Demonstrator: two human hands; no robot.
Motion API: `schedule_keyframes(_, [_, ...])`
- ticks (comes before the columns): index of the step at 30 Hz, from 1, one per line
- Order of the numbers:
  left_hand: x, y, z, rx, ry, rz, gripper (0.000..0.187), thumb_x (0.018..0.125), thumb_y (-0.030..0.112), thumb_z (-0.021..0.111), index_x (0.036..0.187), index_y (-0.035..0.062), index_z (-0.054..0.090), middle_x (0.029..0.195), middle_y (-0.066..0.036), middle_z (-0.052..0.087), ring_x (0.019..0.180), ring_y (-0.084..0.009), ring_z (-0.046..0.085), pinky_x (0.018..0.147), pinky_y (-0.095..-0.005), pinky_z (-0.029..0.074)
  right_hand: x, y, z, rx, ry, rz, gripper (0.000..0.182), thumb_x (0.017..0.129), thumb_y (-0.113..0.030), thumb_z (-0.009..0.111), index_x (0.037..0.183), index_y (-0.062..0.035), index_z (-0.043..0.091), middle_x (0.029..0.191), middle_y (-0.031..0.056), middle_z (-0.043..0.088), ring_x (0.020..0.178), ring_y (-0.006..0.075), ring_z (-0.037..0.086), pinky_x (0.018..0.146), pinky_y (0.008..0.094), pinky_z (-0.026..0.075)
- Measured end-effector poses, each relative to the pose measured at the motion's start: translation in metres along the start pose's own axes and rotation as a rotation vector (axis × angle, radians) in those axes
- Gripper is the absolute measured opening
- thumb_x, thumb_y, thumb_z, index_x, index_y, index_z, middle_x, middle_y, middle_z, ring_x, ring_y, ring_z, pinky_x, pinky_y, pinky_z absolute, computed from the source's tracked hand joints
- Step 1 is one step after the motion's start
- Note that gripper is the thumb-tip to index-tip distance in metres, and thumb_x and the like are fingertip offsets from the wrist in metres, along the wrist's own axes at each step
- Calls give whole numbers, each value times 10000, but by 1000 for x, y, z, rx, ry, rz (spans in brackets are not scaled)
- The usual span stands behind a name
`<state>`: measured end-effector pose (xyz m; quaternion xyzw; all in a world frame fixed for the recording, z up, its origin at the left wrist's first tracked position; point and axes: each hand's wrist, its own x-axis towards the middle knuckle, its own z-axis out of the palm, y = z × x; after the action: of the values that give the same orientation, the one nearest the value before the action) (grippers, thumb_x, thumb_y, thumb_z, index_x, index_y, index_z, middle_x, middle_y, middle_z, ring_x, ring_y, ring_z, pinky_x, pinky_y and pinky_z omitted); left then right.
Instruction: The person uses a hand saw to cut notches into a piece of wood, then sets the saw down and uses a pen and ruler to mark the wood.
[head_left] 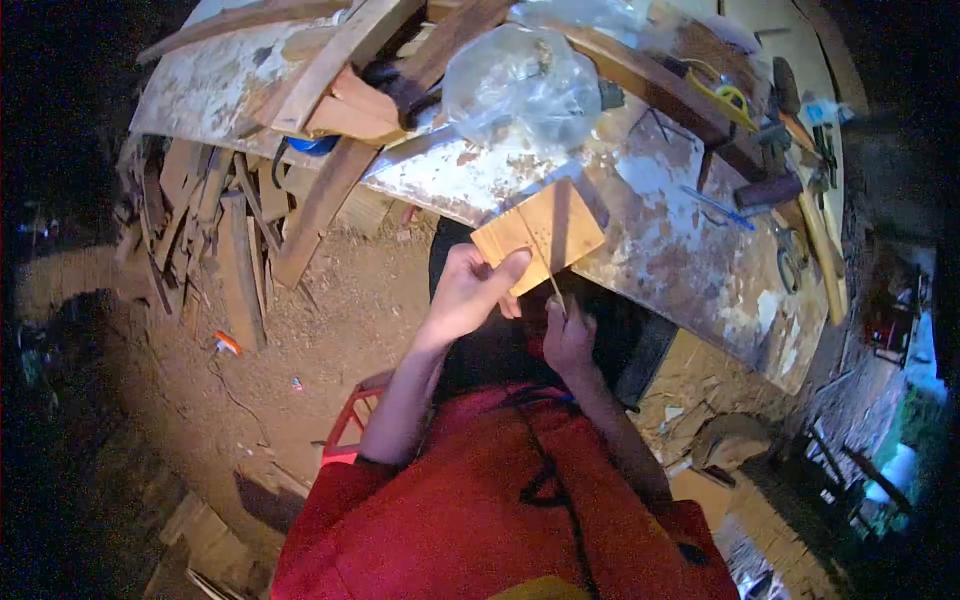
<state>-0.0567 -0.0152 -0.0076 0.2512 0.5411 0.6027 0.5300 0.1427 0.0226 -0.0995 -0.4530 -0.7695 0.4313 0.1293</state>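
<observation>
Close to the bench edge, a small rectangular wooden board (585,225) is tilted in front of me. My left hand (470,295) is closed on its near left corner, with the thumb lying on the top face. Small dark marks show along the middle of the board. My right hand (570,338) is closed around the lower end of a thin, narrow strip-like tool (549,272), which lies across the board's face. The exact kind of tool is too small to make out. A dark band crosses the board's right part.
The worn workbench (680,260) carries a clear plastic bag (525,85), wooden beams (350,60), a blue pen-like item (718,207), scissors (788,262) and a hammer-like tool (785,85). Wood offcuts (235,240) lean at the left. A red stool (352,420) stands beside me.
</observation>
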Motion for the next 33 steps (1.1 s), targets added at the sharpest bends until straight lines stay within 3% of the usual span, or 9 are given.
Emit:
schedule_keyframes(3, [3, 2, 0, 14, 13, 16, 288, 964, 260, 626, 892, -15, 667, 628, -50, 634, 482, -114, 615, 447, -251, 510, -20, 45, 29, -150, -13, -22, 284, 997, -216, 449, 1170, -51, 602, 1165, 181, 615, 954, 383, 610, 837, 509, 431])
schedule_keyframes(7, [3, 1, -1, 14, 6, -17, 312, 957, 276, 632, 905, -29, 667, 649, -65, 645, 486, -125, 622, 452, -258, 517, -1, -10, -1, -159, 151, -222, 230, 979, -184, 469, 984, -11, 621, 862, 209, 652, 804, 432, 630, 713, 501, 488])
schedule_keyframes(11, [3, 4, -1, 9, 8, -32, 312, 953, 275, 636, 910, -33, 663, 684, -66, 656, 486, -134, 623, 453, -252, 509, -13, 63, 40, -38, 133, -124, 242, 979, -196, 461, 976, -20, 626, 917, 204, 653, 856, 428, 619, 761, 506, 478])
schedule_keyframes(14, [4, 6, 0, 30, -1, -15, 300, 958, 265, 626, 920, -31, 664, 699, -65, 659, 491, -131, 623, 461, -246, 507, -5, 22, 23, -153, 295, -340, 227, 976, -194, 465, 980, -34, 626, 937, 195, 653, 875, 416, 614, 776, 496, 469])
schedule_keyframes(16, [5, 7, 1, 40, -23, -4, 289, 966, 251, 611, 928, -31, 662, 709, -59, 661, 495, -127, 621, 467, -242, 505, 3, 4, 6, -231, -41, -76, 282, 977, -269, 528, 1104, -35, 621, 1040, 227, 665, 946, 428, 623, 845, 519, 494])
schedule_keyframes(23, [6, 12, 0, 84, -20, -8, 276, 976, 237, 587, 931, -24, 664, 732, -65, 668, 495, -124, 617, 456, -236, 505, -2, 21, 26, 0, 175, -135, 205, 970, -180, 488, 1008, -20, 610, 888, 209, 651, 818, 437, 616, 711, 501, 479])
schedule_keyframes(26, [6, 10, -2, 66, -29, -22, 261, 973, 229, 591, 948, -20, 666, 733, -58, 663, 493, -120, 611, 452, -235, 506, 12, -5, 5, -6, 52, -183, 192, 955, -179, 525, 1011, -20, 618, 879, 223, 653, 819, 458, 614, 734, 513, 488])
schedule_keyframes(27, [9, 2, -9, 58, -64, 2, 252, 971, 225, 597, 954, -18, 664, 732, -55, 661, 492, -120, 611, 450, -237, 507, 8, -6, 8, 13, 93, -33, 183, 952, -164, 524, 1012, -21, 622, 927, 227, 654, 845, 440, 622, 761, 503, 490])
schedule_keyframes(33, [9, 10, -5, 59, -39, -47, 267, 966, 241, 609, 955, -20, 663, 726, -66, 660, 490, -130, 614, 442, -241, 503, 9, 5, 11, -160, 152, -330, 172, 950, -146, 503, 984, -20, 615, 896, 217, 644, 830, 432, 618, 756, 519, 473])
